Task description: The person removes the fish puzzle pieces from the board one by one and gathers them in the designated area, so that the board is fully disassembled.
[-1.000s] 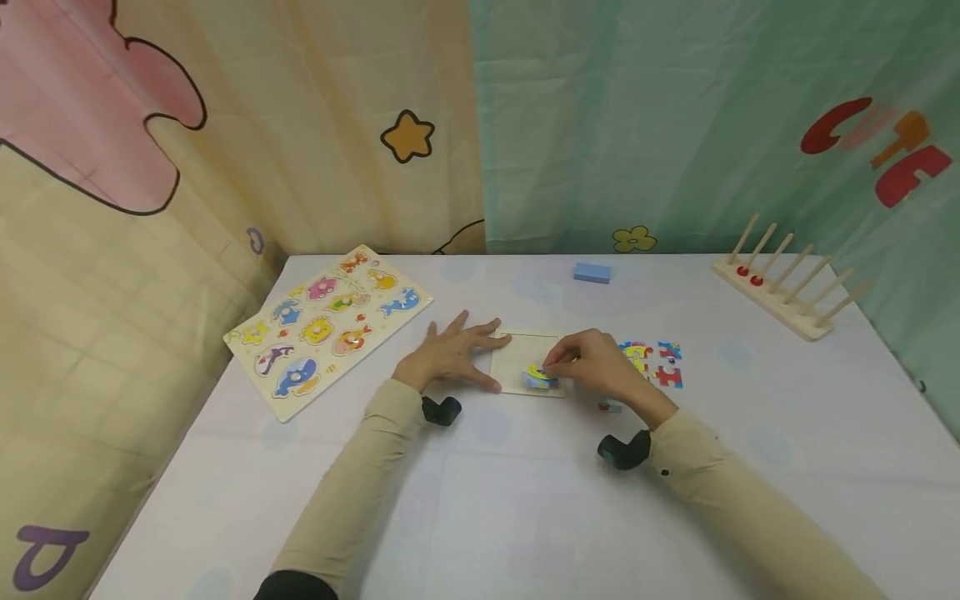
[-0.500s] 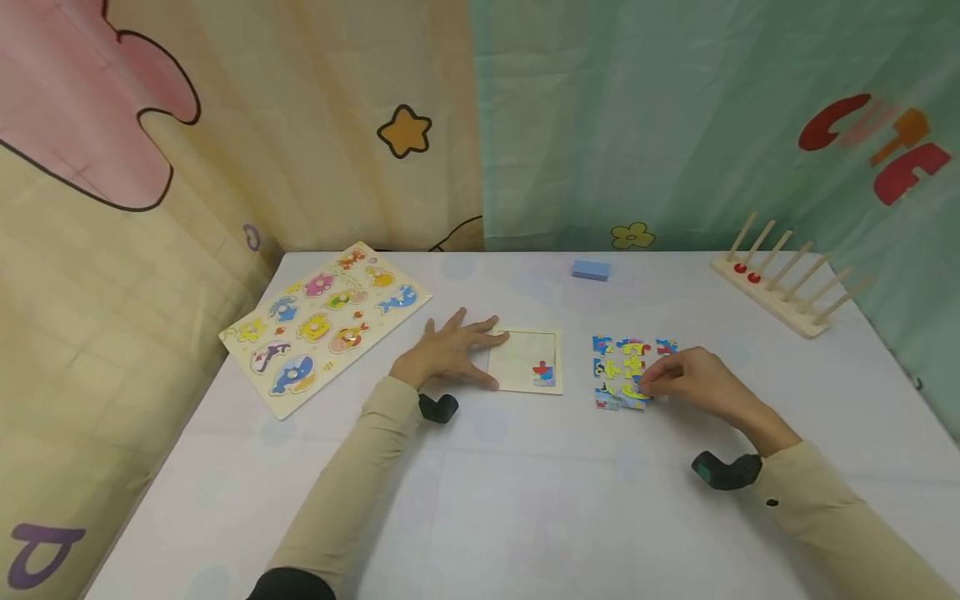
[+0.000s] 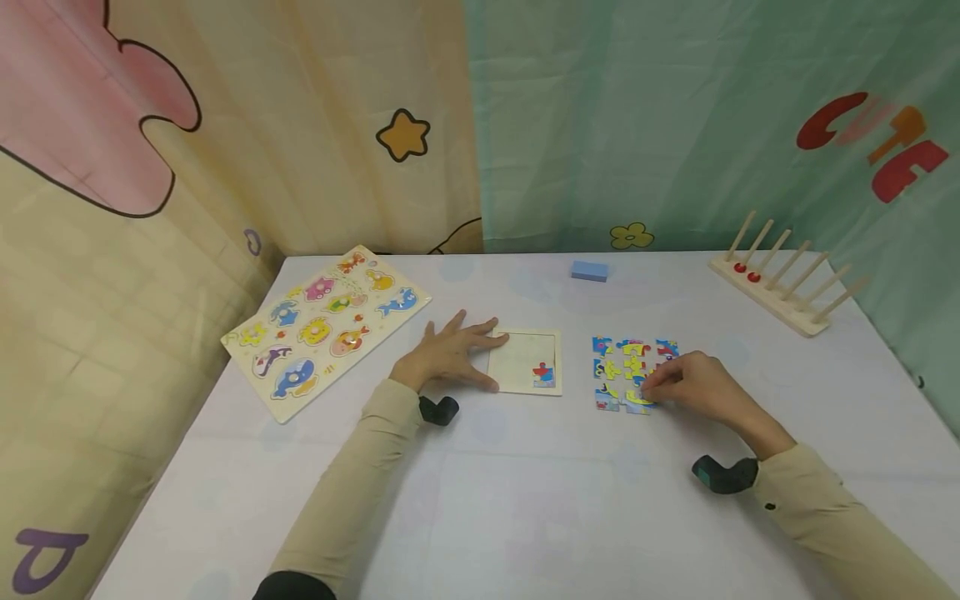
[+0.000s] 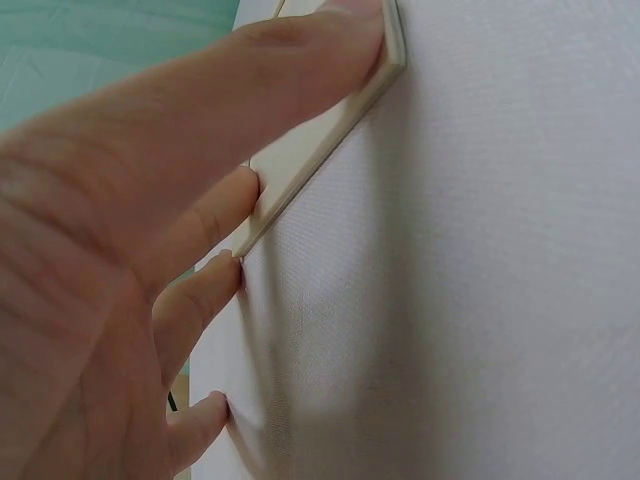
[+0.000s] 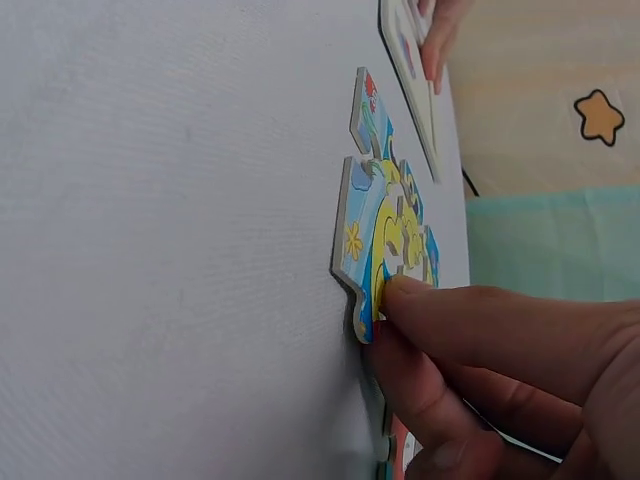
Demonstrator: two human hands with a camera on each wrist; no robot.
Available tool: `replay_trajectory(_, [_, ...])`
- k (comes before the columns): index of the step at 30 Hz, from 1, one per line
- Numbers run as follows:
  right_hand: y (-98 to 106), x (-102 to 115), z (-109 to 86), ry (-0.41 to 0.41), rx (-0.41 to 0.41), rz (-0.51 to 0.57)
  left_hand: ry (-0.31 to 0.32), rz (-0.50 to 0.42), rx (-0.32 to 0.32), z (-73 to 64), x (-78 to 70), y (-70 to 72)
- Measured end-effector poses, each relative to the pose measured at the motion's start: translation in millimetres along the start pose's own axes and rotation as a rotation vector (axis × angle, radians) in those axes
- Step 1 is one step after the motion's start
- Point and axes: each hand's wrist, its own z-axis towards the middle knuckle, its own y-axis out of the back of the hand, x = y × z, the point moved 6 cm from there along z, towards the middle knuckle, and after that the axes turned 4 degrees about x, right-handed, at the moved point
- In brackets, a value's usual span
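My left hand (image 3: pixel 447 354) lies with fingers spread at the left edge of a small wooden puzzle tray (image 3: pixel 513 354). In the left wrist view its thumb (image 4: pixel 300 60) presses on the tray near one corner. One jigsaw piece (image 3: pixel 543 377), blue and red, sits in the tray's lower right corner. To the right of the tray, my right hand (image 3: pixel 693 387) pinches a blue and yellow jigsaw piece (image 5: pixel 357 235) between thumb and forefinger, at the bottom middle of a group of loose jigsaw pieces (image 3: pixel 611 368). The fingers partly cover the right-hand pieces.
At the left lies a wooden peg puzzle board (image 3: pixel 315 331) with sea animal shapes. A blue block (image 3: pixel 589 272) rests near the table's far edge. A wooden peg stand (image 3: pixel 772 292) with two red beads is at the back right. Curtains hang behind the table.
My right hand has moved from the tray to the loose pieces on the right, leaving a piece in the tray's corner. The piece it now pinches has shifted slightly toward me. Left hand stays.
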Motion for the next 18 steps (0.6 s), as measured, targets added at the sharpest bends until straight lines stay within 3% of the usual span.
replay_trajectory(8, [4,12,3.9,-0.014,-0.024,-0.034,-0.007,0.016,-0.016,0.3,-0.8,1.8])
replay_trajectory(13, [-5,44,22.9,0.075,-0.028,-0.021,-0.006,0.011,-0.016,0.7,0.1,1.2])
replay_trajectory(18, [-34,77,47.9,0.211,0.021,-0.076,-0.005,0.01,-0.014,3.0,1.5,-1.9])
